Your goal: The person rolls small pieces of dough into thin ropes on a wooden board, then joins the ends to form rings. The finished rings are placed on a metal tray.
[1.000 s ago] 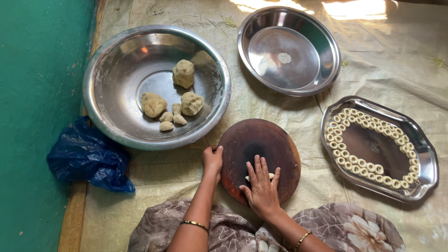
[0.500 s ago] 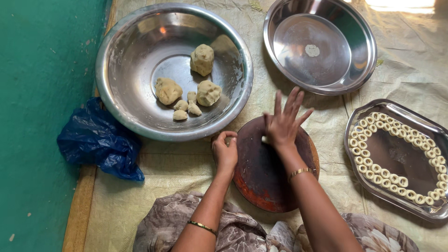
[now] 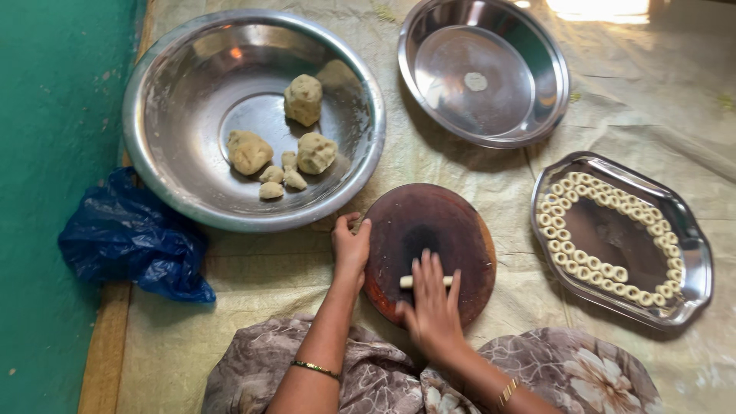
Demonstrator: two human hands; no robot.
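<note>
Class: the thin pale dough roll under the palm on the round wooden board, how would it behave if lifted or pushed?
The thin pale dough roll looks soft, so it would probably sag when lifted. Its round shape suggests it rolls easily under the right hand.

The round rolling board (image 3: 429, 230) looks like dark, matt wood, worn smooth; the dough roll (image 3: 406, 282) on it is pale and soft. The large bowl (image 3: 161, 115), the plate (image 3: 537, 100) and the oblong tray (image 3: 694, 261) are shiny, scuffed steel. A blue plastic bag (image 3: 130, 241) lies glossy and crumpled on the creased, dull mat (image 3: 261, 284).
</note>
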